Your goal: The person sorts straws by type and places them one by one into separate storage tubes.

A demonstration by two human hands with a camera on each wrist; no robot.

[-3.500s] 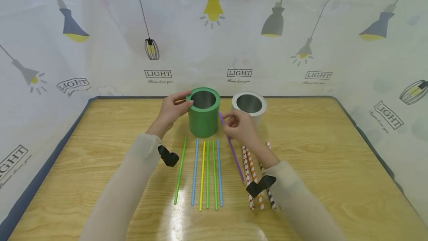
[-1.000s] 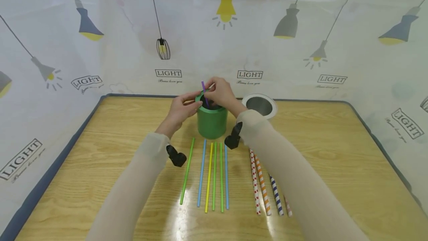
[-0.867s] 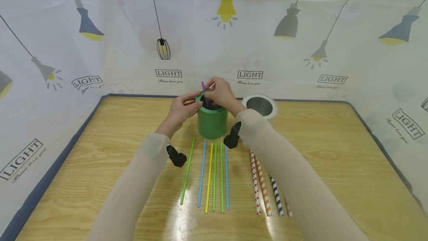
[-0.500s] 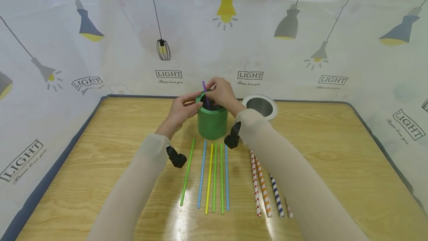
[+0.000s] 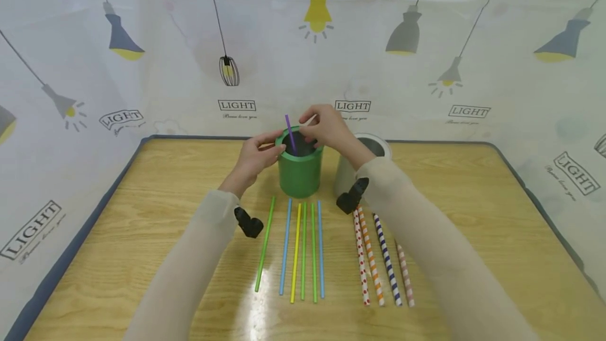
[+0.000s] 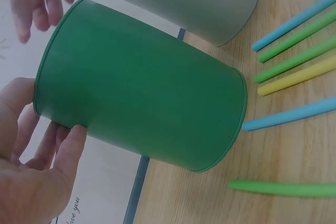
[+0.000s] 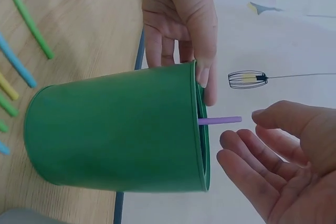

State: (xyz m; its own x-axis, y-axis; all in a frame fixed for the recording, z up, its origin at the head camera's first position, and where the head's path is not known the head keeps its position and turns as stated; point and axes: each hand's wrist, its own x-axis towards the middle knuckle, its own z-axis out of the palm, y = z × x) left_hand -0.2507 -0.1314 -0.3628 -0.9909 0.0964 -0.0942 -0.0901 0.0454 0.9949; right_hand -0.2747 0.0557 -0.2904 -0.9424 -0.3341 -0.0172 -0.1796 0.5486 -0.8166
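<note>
My left hand (image 5: 255,159) grips the green can (image 5: 299,177) at its left rim, the thumb lapping over the edge and the other fingers along the outer wall. Inside the can leans a purple straw (image 5: 290,133), its upper end sticking out above the rim. My right hand (image 5: 327,126) hovers at the can's right rim with fingers loosely bent and apart. The right wrist view shows a gap between those fingertips and the purple straw (image 7: 223,120). The straw's lower end is hidden in the can.
A white can (image 5: 344,177) stands right of the green one, partly behind my right forearm. Several plain straws in green, blue and yellow (image 5: 295,257) lie in front. Patterned paper straws (image 5: 388,259) lie to their right. A printed curtain (image 5: 279,67) backs the table (image 5: 189,278).
My right hand brought the purple straw from beside the green can into its opening. It has since let go and drawn slightly right. My left hand stays on the rim.
</note>
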